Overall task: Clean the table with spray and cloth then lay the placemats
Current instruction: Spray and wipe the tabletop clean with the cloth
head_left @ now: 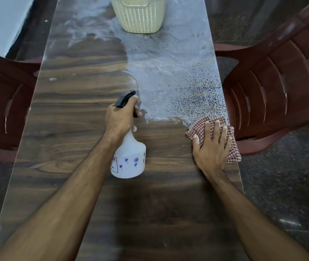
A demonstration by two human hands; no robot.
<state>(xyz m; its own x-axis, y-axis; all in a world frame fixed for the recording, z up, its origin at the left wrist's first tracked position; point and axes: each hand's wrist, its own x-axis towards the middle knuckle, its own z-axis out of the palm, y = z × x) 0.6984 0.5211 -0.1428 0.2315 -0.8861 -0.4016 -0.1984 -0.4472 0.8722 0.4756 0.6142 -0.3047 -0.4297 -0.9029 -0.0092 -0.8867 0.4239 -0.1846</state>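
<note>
My left hand (120,117) grips the neck of a white spray bottle (129,159) with a black trigger head, held tilted over the middle of the long dark wooden table (70,113). My right hand (211,146) lies flat with fingers spread on a red-and-white checked cloth (231,142), pressing it onto the table near the right edge. Fine spray droplets and a whitish wet film (183,85) cover the table's right and far part. No placemats are visible.
A cream woven plastic basket (140,14) stands at the table's far end. Dark red plastic chairs flank the table, one on the left (3,102) and one on the right (274,87). The floor is dark and speckled.
</note>
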